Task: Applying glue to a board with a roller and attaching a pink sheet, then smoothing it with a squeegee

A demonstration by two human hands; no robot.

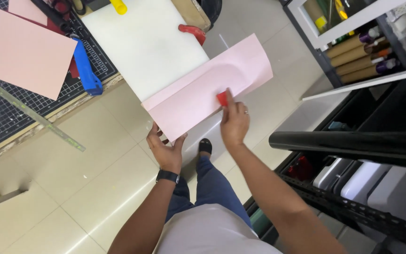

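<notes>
Your left hand (165, 149) is nearest you, fingers curled up under the near corner of the pink sheet (198, 96) and gripping that edge. Just beyond, your right hand (233, 122) presses a small red squeegee (222, 98) flat onto the sheet, which runs away up and right over the white board (137, 42).
</notes>
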